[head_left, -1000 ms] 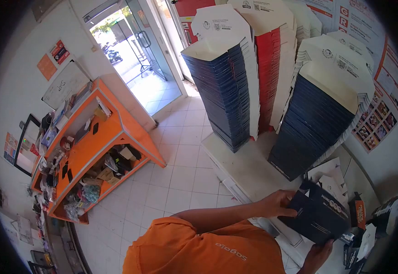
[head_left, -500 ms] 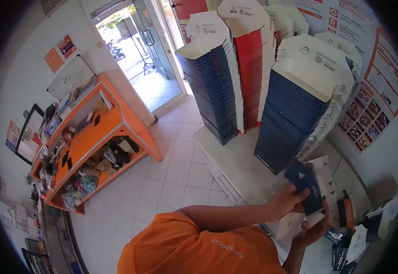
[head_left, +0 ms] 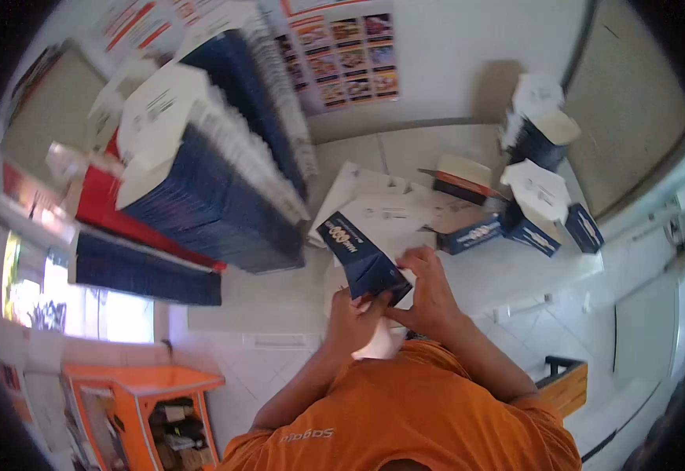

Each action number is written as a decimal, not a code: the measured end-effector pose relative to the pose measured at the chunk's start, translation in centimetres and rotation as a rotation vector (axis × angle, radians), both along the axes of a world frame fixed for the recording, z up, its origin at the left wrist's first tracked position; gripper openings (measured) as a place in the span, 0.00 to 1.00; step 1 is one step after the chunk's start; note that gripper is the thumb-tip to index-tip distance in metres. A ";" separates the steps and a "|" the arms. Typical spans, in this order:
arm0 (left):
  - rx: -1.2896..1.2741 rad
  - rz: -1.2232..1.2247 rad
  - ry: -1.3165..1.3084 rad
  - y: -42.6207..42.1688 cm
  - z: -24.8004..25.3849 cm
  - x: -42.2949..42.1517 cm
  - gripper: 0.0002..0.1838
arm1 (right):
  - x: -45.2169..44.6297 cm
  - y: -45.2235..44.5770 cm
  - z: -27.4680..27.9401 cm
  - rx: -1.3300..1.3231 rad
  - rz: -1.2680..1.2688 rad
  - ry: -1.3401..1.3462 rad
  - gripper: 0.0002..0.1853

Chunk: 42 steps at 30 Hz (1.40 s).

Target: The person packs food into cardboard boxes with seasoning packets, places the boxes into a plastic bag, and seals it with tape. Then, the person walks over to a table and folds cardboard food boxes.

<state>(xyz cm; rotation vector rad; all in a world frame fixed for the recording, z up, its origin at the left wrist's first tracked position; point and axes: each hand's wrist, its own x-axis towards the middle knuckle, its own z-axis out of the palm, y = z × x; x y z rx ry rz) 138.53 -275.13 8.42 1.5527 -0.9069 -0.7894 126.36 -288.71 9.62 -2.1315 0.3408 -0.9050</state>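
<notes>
A navy and white cardboard food box, partly folded, is held in front of my chest above the table. My left hand grips its near left end, fingers curled against the card. My right hand is closed on the near right corner, with its thumb close to the left fingers. A white flap hangs below the hands toward my orange shirt. Just beyond the box lie flat white carton sheets.
Tall nested stacks of navy cartons and red cartons stand at the left of the white table. Several folded boxes and a small carton stack sit at the right. An orange counter is at lower left.
My view has swung right, bringing the table square in front of me. The box is turned in my hands, and both hands are now at its near end.
</notes>
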 end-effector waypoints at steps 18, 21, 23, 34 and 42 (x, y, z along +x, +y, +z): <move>-0.060 -0.566 -0.454 -6.7 3.1 -3.7 0.05 | -14.5 -6.4 1.4 0.182 0.466 0.606 0.14; -0.248 0.184 -0.057 -9.4 -2.3 -1.0 0.09 | -17.4 -8.2 3.9 -0.101 0.200 0.567 0.12; -0.093 0.292 -0.284 -12.1 -7.5 0.9 0.12 | -19.8 -9.7 7.1 -0.004 -0.165 0.425 0.07; 0.694 -0.115 -0.737 -13.3 -18.4 -2.2 0.26 | -14.5 -17.1 1.1 -0.346 -0.600 0.089 0.13; 0.084 0.372 -0.106 -7.0 -9.7 3.3 0.14 | -6.6 -5.7 -1.5 -0.041 0.296 0.192 0.40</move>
